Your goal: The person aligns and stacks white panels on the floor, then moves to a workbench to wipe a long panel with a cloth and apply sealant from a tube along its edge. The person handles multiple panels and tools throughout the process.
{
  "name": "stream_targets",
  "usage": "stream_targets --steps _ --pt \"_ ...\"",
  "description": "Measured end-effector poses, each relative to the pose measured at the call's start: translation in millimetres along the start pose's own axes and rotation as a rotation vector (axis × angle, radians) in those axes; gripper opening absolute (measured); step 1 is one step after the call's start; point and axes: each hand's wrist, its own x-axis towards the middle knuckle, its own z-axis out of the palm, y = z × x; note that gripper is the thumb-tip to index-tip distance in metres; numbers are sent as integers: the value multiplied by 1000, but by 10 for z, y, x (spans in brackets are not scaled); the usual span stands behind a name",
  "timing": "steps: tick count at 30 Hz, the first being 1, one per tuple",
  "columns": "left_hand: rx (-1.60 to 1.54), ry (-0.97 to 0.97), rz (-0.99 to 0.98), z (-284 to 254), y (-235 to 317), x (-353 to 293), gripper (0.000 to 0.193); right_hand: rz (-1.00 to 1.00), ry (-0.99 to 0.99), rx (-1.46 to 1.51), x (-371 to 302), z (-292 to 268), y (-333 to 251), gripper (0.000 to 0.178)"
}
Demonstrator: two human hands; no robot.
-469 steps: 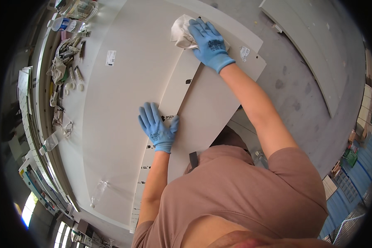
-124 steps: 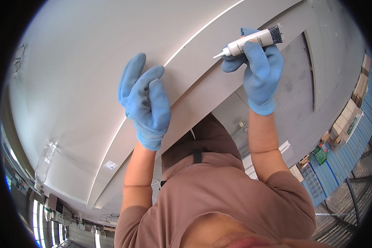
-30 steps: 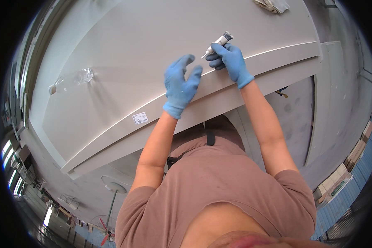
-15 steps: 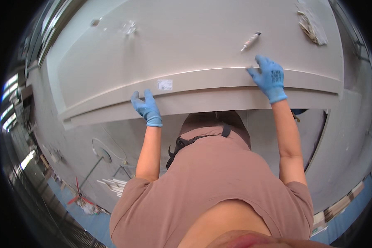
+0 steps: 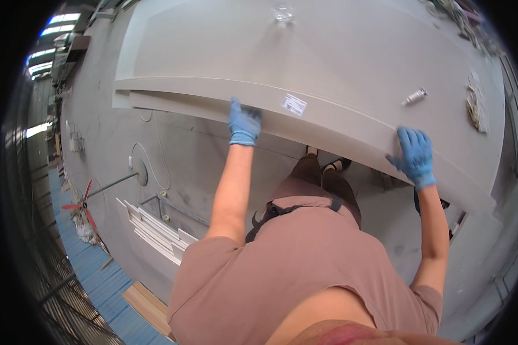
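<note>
A long, light grey-beige board (image 5: 345, 123) runs along the near side of a broad pale worktop (image 5: 351, 46), a white label (image 5: 294, 104) stuck on its face. My left hand (image 5: 246, 122), in a blue glove, grips the board's near edge left of the label; some fingers are in shadow at the edge. Farther right, my right hand (image 5: 415, 156), also gloved in blue, lies with its fingers over the board and its thumb at the lower edge. Beyond that hand, a small white tube with a narrow nozzle (image 5: 414, 96) rests on the worktop.
Crumpled clear plastic (image 5: 283, 14) lies far back on the worktop. A bundle of light gloves or cloth (image 5: 475, 106) is at the right. On the left stand a red-bladed fan (image 5: 85, 204) and a rack of white strips (image 5: 155, 230). A cable (image 5: 155, 172) trails on the floor.
My view has swung to the left. The board now slants down to the right in the picture. My left hand has closed on its edge, and my right hand has come down onto it.
</note>
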Motion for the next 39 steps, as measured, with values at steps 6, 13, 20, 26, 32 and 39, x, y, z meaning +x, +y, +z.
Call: stream_targets --steps 6,13,20,26,32,39 --pt "-195 -385 155 38 218 13 74 75 36 0 -368 -562 -579 91" --pt "-276 -458 52 -143 616 -89 66 217 90 61 -563 -461 -1088 91" --pt "-210 -915 171 426 1578 -420 62 343 145 -40 -623 -600 -1631 91" --pt "-50 -957 370 1008 1932 -1330 63 386 434 -69 -928 -457 -2103 98" --pt "154 -1049 626 1185 1920 -2335 67 486 512 48 -1462 -168 -2554 101" --pt "328 -1104 809 1415 1547 -3405 69 552 466 354 -1627 200 -2805 90"
